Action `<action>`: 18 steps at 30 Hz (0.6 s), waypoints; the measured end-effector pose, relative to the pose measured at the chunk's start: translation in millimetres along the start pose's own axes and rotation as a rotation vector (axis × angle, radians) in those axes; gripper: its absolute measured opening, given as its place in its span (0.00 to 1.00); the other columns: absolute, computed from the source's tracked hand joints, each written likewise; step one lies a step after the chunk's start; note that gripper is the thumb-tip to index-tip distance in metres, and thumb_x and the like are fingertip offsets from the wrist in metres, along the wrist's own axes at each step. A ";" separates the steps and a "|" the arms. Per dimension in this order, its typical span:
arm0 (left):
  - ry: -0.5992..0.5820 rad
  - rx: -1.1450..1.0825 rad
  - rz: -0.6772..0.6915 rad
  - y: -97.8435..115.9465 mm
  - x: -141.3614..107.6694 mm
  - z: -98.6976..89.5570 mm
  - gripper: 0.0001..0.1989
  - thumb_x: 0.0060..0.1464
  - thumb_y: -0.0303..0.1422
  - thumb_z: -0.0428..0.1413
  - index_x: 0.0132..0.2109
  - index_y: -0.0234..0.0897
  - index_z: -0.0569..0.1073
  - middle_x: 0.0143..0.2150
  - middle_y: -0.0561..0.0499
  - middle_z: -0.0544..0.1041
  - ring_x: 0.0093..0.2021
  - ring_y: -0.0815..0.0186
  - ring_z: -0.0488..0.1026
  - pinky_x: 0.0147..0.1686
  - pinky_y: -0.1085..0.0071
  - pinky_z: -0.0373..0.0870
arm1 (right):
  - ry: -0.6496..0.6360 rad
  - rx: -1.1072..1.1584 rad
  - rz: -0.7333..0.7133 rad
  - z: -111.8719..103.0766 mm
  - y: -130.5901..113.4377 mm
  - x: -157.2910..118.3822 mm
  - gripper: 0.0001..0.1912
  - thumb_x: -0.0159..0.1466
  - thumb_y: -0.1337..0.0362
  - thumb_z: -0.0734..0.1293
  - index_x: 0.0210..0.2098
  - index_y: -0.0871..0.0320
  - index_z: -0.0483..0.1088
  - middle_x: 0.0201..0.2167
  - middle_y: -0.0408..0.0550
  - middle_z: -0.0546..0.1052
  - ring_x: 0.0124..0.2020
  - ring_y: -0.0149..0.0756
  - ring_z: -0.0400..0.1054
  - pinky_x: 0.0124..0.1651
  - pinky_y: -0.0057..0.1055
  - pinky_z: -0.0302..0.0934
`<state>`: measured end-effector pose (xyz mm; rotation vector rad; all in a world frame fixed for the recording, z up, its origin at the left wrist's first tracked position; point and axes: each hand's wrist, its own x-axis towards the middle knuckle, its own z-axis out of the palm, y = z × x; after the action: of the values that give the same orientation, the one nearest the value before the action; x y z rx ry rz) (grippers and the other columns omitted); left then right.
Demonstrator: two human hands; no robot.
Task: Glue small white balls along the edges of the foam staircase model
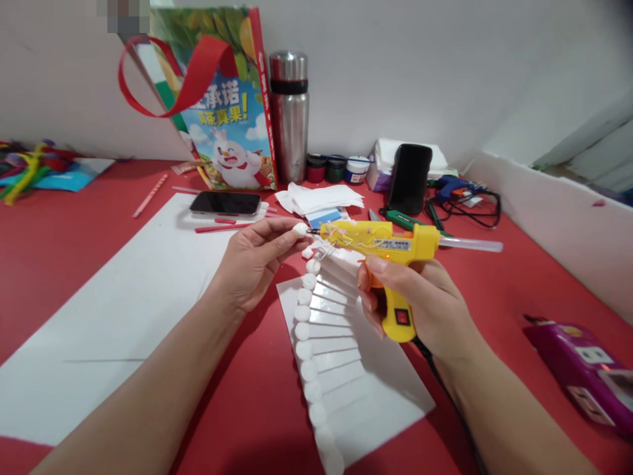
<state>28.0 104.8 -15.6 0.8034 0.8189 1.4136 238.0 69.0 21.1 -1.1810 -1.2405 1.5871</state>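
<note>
My right hand [410,290] is wrapped round the grip of a yellow hot glue gun [363,239], its fingers at the orange trigger. A clear glue stick [472,245] pokes out of the gun's back end. Between thumb and fingers, my left hand [257,254] pinches a small round white piece [300,229] right at the gun's nozzle; whether they touch I cannot tell. Below, a curved row of white discs [302,331] runs along the edge of a white fan-like strip [336,343], which lies over a white sheet [395,402].
A large white board [113,316] lies at left, with a phone [225,203] at its far edge. Behind stand a gift bag [227,125], a steel flask [290,119], paint jars [336,169] and a propped dark phone [410,178]. A purple packet [578,369] lies at right.
</note>
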 end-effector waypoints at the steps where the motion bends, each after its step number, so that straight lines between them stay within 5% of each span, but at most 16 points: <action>1: -0.003 0.004 0.009 -0.5 0.0 -0.6 0.08 0.48 0.25 0.70 0.38 0.33 0.83 0.35 0.50 0.83 0.36 0.70 0.81 0.45 0.74 0.77 | -0.001 -0.002 0.003 0.1 -0.2 0.0 0.16 0.62 0.52 0.70 0.25 0.57 0.74 0.17 0.44 0.70 0.14 0.31 0.63 0.17 0.28 0.57; 11: 0.021 0.041 0.021 -0.2 1.2 -2.2 0.09 0.47 0.26 0.71 0.39 0.33 0.83 0.38 0.49 0.83 0.37 0.69 0.80 0.44 0.73 0.75 | -0.020 0.110 0.015 0.6 0.0 -2.8 0.16 0.62 0.54 0.70 0.25 0.59 0.73 0.17 0.44 0.70 0.14 0.29 0.62 0.16 0.25 0.56; 18: -0.041 0.270 0.097 0.6 -1.9 -7.0 0.09 0.50 0.29 0.70 0.41 0.38 0.85 0.37 0.50 0.83 0.36 0.69 0.78 0.42 0.74 0.74 | 0.086 0.309 -0.163 -14.0 0.9 8.9 0.14 0.66 0.56 0.67 0.29 0.60 0.74 0.23 0.46 0.74 0.17 0.30 0.67 0.18 0.26 0.57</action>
<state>21.7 102.8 -18.6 1.0880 0.9627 1.3834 249.2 80.6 17.2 -0.9182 -0.9684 1.5246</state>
